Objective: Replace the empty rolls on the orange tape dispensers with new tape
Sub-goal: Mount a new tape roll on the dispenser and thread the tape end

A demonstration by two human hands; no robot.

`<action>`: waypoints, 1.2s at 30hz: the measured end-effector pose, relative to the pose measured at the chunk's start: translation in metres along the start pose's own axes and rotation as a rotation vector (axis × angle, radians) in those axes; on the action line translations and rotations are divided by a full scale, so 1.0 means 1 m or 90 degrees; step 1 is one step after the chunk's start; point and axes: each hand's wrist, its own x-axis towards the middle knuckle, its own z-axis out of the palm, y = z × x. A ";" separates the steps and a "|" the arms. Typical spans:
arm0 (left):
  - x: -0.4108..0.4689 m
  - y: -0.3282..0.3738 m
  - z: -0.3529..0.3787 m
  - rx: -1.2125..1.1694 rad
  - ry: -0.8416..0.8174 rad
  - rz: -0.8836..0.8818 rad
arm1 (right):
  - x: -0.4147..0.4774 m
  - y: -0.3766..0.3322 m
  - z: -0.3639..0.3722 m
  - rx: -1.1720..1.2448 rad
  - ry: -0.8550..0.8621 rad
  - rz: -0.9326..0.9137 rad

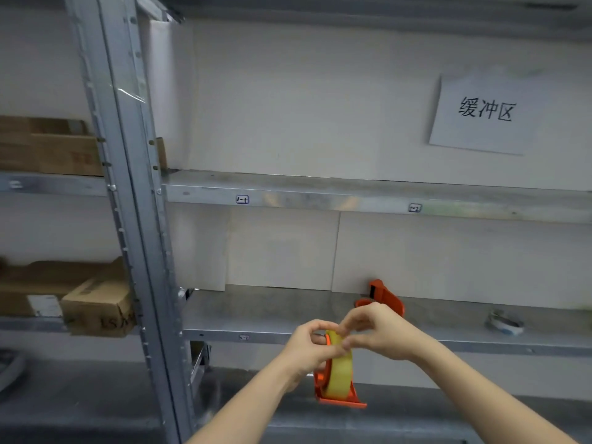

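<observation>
Both hands' fingers (344, 342) pinch yellow tape roll (339, 366) seated in orange plastic dispenser (336, 397); light, sticky; probably grip the rim.

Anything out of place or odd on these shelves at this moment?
Mostly tidy. A loose tape roll lies by itself at the right of the lower shelf, apart from the second orange dispenser. A strip of clear film clings to the rack upright. Both hands pinch the yellow tape.

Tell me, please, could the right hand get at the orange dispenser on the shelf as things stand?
Probably not yet: the right hand is pinching the tape roll, though the shelf dispenser sits unobstructed just behind it.
</observation>
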 end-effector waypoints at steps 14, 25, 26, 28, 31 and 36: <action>-0.037 -0.007 0.104 -0.021 -0.008 -0.031 | -0.090 0.039 -0.034 0.005 0.025 -0.006; -0.049 -0.002 0.119 -0.029 0.034 -0.021 | -0.106 0.032 -0.039 0.018 0.047 -0.025; -0.049 -0.001 0.118 -0.026 0.041 -0.015 | -0.106 0.031 -0.039 0.021 0.048 -0.026; -0.051 0.000 0.116 -0.024 0.063 0.003 | -0.106 0.030 -0.038 0.024 0.056 -0.027; -0.050 -0.002 0.112 -0.031 0.106 0.018 | -0.106 0.026 -0.035 0.025 0.073 -0.027; -0.053 -0.007 0.102 -0.032 0.142 0.038 | -0.103 0.018 -0.025 -0.010 0.094 -0.016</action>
